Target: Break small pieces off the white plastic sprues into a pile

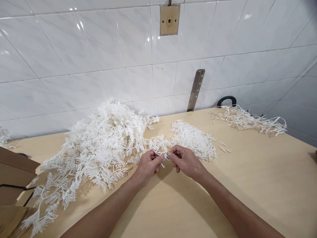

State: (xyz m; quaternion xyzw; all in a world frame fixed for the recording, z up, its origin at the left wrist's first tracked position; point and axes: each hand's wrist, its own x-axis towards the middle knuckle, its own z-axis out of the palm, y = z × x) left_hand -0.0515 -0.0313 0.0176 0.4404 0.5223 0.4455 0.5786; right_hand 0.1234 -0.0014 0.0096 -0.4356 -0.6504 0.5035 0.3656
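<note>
My left hand [149,164] pinches a white branching sprig [159,144] between thumb and fingers, at the middle of the table. Close beside it on the right, my right hand [183,161] has thumb and forefinger pressed together at the sprig's near end. To the left spreads a big heap of white feathery sprigs [99,142]. Just behind my right hand lies a smaller pile of short white pieces [194,138], with a few loose bits [224,148] at its right.
Bare white stems [250,120] lie at the back right, by a black curved handle [227,99]. A metal strip [196,90] leans on the tiled wall [99,43]. At the left edge stands a cardboard box [16,172]. The table [267,178] is light wood.
</note>
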